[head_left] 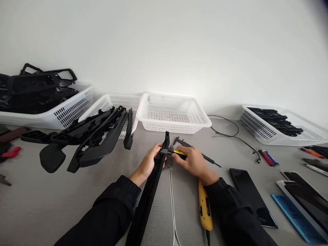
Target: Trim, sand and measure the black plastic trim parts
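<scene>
My left hand [150, 160] is wrapped round the upper part of a long black plastic strip [146, 196], which slants down toward me. In my right hand [191, 160] is a utility knife [180, 153] with a yellow and black handle. Its blade end lies against the strip near the left fingers; the exact contact is hard to make out. Just beyond my right hand a dark caliper [208, 159] rests on the table. Under my right wrist lies a yellow corded tool [205, 208], partly hidden by the sleeve.
White baskets line the wall: a middle one [174, 126], one with black handle-like parts [102, 135] sticking out, a left one [74, 108] piled with black frames, and a right one [269, 134]. Phones [252, 194], a black cable [230, 136] and lighters [268, 158] lie to the right.
</scene>
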`<action>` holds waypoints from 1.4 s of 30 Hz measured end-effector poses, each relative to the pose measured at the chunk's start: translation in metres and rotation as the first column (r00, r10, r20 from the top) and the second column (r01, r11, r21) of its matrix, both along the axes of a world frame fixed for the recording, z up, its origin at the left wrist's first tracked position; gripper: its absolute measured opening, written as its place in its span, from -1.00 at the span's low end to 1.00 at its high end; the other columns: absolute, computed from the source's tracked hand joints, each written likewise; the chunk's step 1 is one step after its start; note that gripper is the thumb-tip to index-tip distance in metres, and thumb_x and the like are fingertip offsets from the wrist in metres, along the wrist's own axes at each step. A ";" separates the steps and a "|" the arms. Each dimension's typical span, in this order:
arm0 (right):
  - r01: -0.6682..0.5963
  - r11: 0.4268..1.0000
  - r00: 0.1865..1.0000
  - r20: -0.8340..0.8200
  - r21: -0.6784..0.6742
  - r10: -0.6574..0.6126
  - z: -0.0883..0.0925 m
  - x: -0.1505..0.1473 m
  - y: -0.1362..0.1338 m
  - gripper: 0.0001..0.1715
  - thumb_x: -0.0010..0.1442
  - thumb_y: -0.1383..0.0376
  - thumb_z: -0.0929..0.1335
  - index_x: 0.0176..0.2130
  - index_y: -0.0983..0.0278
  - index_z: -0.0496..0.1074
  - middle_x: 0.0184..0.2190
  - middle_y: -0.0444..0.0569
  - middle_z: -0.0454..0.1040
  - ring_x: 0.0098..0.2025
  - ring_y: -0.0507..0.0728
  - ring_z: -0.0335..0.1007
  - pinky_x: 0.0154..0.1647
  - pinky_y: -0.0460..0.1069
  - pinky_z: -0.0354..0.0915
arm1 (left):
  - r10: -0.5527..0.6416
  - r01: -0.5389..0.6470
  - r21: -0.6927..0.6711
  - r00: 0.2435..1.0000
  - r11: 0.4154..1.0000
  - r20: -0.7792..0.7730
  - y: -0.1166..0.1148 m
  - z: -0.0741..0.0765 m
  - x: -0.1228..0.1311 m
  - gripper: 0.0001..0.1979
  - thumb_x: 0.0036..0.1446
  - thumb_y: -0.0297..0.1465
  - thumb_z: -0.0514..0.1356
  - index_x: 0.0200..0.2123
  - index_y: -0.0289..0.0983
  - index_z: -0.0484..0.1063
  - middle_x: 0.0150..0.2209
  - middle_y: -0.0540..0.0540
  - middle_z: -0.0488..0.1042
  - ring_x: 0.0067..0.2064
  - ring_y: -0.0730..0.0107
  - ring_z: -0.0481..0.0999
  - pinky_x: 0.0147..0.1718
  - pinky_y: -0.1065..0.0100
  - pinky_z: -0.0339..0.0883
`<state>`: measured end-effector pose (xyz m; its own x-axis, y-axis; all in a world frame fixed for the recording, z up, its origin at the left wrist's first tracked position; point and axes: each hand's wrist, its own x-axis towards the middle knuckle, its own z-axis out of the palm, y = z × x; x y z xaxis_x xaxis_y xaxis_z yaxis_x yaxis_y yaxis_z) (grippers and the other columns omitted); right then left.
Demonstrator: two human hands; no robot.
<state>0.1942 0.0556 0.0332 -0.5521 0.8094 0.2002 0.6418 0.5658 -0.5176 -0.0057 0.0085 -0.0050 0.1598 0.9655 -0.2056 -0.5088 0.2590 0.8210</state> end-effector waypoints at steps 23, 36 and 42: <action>0.009 1.000 1.000 0.010 0.017 -0.009 -0.002 0.002 0.001 -0.65 0.30 0.08 0.34 -0.46 0.18 0.34 -0.59 -0.15 0.35 -0.54 0.07 0.17 -0.42 -0.02 0.02 | 0.016 -0.016 0.011 0.999 1.000 -0.032 0.001 0.000 0.001 -0.26 0.13 0.16 0.27 0.13 -0.31 0.41 -0.53 0.07 0.40 -0.59 0.45 0.31 -0.60 0.40 0.11; 0.032 0.999 0.999 0.003 0.018 -0.032 -0.001 0.002 0.001 -0.64 0.32 0.10 0.34 -0.46 0.19 0.34 -0.59 -0.15 0.35 -0.54 0.06 0.18 -0.42 -0.03 0.04 | 0.017 -0.015 0.027 0.998 1.000 -0.058 0.001 0.001 0.001 -0.24 0.13 0.18 0.26 0.12 -0.33 0.43 -0.52 0.07 0.42 -0.61 0.46 0.32 -0.62 0.40 0.11; 0.061 0.998 0.997 -0.037 -0.002 -0.061 -0.001 0.004 0.002 -0.64 0.34 0.07 0.32 -0.42 0.20 0.35 -0.56 -0.14 0.36 -0.52 0.07 0.21 -0.40 -0.02 0.06 | 0.027 -0.027 0.005 0.999 1.000 -0.039 0.000 0.003 0.002 -0.23 0.10 0.18 0.29 0.12 -0.33 0.42 -0.52 0.07 0.42 -0.61 0.48 0.30 -0.61 0.40 0.12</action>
<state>0.1979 0.0580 0.0324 -0.4941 0.8414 0.2187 0.6556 0.5258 -0.5420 -0.0041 0.0084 -0.0020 0.1256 0.9702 -0.2074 -0.4826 0.2424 0.8416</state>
